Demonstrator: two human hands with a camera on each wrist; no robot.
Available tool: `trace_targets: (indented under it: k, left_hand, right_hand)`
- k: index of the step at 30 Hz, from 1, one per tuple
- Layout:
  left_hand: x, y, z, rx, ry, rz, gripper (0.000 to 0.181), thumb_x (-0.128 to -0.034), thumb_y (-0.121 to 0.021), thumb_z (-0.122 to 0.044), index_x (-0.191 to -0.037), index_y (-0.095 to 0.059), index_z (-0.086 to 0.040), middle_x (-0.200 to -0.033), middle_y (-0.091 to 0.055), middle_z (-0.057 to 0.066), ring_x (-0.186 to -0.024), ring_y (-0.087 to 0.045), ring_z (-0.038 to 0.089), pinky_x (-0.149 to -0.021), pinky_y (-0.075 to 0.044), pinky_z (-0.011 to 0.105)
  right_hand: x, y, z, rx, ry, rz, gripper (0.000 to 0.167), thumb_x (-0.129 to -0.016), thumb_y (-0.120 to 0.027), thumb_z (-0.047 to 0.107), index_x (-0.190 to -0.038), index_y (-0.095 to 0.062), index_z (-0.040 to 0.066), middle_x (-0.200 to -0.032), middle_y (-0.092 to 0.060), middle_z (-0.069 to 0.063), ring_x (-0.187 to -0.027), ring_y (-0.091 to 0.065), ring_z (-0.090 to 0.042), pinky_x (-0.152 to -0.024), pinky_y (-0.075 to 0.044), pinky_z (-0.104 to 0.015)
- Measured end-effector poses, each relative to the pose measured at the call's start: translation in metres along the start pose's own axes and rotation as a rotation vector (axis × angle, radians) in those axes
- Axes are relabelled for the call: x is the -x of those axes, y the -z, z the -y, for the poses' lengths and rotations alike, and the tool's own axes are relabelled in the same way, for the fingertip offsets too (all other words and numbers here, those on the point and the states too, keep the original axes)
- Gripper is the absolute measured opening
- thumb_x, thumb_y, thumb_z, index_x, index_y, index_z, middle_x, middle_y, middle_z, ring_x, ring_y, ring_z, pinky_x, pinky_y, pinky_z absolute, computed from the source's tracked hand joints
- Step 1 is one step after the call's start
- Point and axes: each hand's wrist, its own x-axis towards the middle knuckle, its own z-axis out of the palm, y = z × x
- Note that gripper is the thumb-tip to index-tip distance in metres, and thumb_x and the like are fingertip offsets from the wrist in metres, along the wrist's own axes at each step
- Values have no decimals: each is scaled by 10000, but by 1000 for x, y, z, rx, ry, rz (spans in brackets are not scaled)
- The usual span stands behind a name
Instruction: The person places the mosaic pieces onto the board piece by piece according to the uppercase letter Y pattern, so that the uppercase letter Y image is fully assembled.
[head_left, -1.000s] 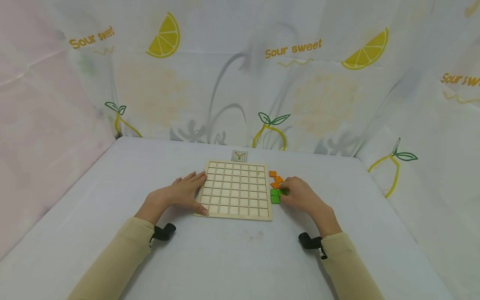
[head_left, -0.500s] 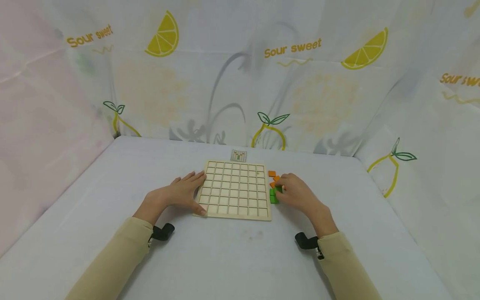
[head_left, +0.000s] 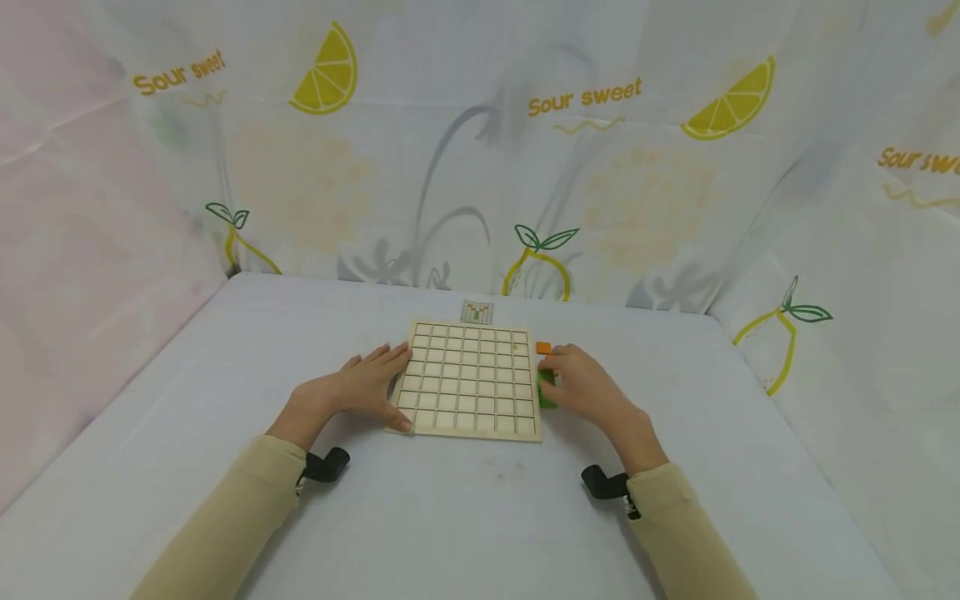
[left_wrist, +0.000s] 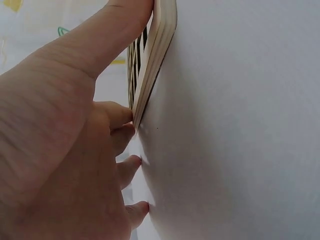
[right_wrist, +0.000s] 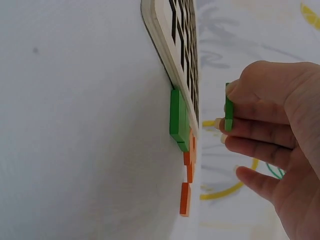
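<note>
A wooden grid board (head_left: pixel 465 379) lies flat on the white table. My left hand (head_left: pixel 358 387) rests spread along its left edge, thumb at the near left corner; the left wrist view shows the thumb over the board's edge (left_wrist: pixel 156 60). At the board's right side my right hand (head_left: pixel 592 387) is raised above the table, pinching a green tile (right_wrist: pixel 228 107) between thumb and fingers. Below it, green tiles (right_wrist: pixel 178 117) touch the board's edge, with orange tiles (right_wrist: pixel 185 199) beyond. In the head view the right fingers partly cover these tiles.
A small printed card (head_left: pixel 477 312) with a coloured grid pattern lies just behind the board. White cloth (head_left: pixel 420 150) printed with lemons stands behind the table (head_left: pixel 465 517) and at its sides.
My right hand has moved left toward the board and lifted the green tile from beside the others. My left hand and the board have barely shifted.
</note>
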Motion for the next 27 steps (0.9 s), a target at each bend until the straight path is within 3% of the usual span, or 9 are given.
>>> trace_targets:
  k: [14,21,27]
  left_hand:
    - [1,5,-3,5,10,6,1250,-713,-807,-609,-1588,-140,-17,-1683,-83,148,-1546,-53,423,-1180,-101,704]
    - [4,3,-6,23,21,17,1241,-717,-809,-596,-1586,-145,-10,-1681,-86,154,-1547,-50,419,-1183,-94,702]
    - [3,2,-5,16,10,12,1253,-710,-807,-613,-1586,-145,-9,-1681,-89,157,-1544,-57,427,-1179,-97,707]
  right_hand:
    - [-6,-2,11,-58,26,12,166,-844,-655,59,-977,-746,16,-937,-699,-60,-840,-554,-206,-755,-478,-325]
    - [-10,-9,16,-64,53,18,167,-842,-660,53,-981,-747,20,-935,-662,-51,-906,-574,-186,-845,-522,-353]
    - [-14,-13,20,-50,82,8,157,-838,-663,63,-965,-749,29,-921,-672,-46,-874,-592,-175,-811,-531,-339]
